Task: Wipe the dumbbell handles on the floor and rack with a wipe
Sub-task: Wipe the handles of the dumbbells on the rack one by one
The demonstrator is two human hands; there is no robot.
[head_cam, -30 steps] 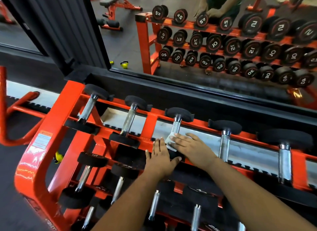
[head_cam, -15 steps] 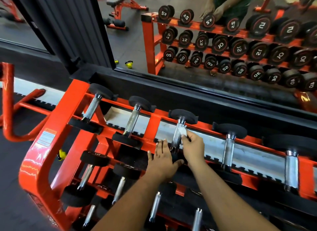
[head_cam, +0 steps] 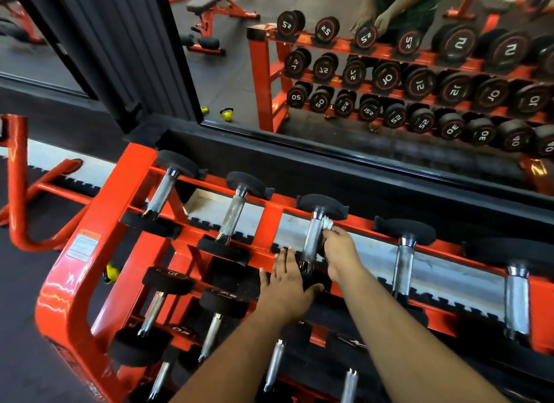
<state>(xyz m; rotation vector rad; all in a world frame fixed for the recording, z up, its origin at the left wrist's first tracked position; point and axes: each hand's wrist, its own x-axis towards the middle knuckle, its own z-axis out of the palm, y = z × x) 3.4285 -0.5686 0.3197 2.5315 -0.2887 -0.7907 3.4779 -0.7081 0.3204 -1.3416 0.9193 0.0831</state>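
An orange rack (head_cam: pixel 90 252) holds black dumbbells with chrome handles on its tiers. My right hand (head_cam: pixel 340 252) grips a white wipe (head_cam: pixel 327 224) against the right side of the third top-tier dumbbell handle (head_cam: pixel 311 240), near its far end. My left hand (head_cam: pixel 284 285) lies flat with straight fingers on the near black head of that same dumbbell. Most of the wipe is hidden inside my right hand.
Neighbouring top-tier handles stand left (head_cam: pixel 233 216) and right (head_cam: pixel 403 264) of the wiped one. Lower tiers hold more dumbbells (head_cam: pixel 215 327). A wall mirror (head_cam: pixel 389 88) behind the rack reflects it and a person. An orange frame (head_cam: pixel 18 192) and a yellow object (head_cam: pixel 111 273) are at left.
My right hand has slid the wipe from the near end of the handle up toward its far end and turned to its right side. My left hand stayed on the dumbbell head.
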